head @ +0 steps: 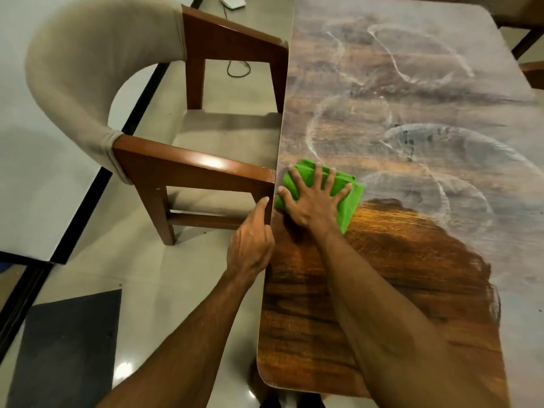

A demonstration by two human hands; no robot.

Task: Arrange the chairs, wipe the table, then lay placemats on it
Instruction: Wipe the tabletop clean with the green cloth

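Wiping brown wooden worktop [382, 260]: right hand [312, 201] pressing spread on folded green cloth [350, 201], left hand [250, 245] gripping left edge; far part dusty, placemats not laid.

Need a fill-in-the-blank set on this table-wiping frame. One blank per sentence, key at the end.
1. The right hand presses flat on a ____ cloth.
2. The left hand holds the table by its ____.
3. The wiped patch nearest the person looks ____ than the smeared far surface.
4. The chair stands on the table's ____ side.

Missing words: green; edge; darker; left.
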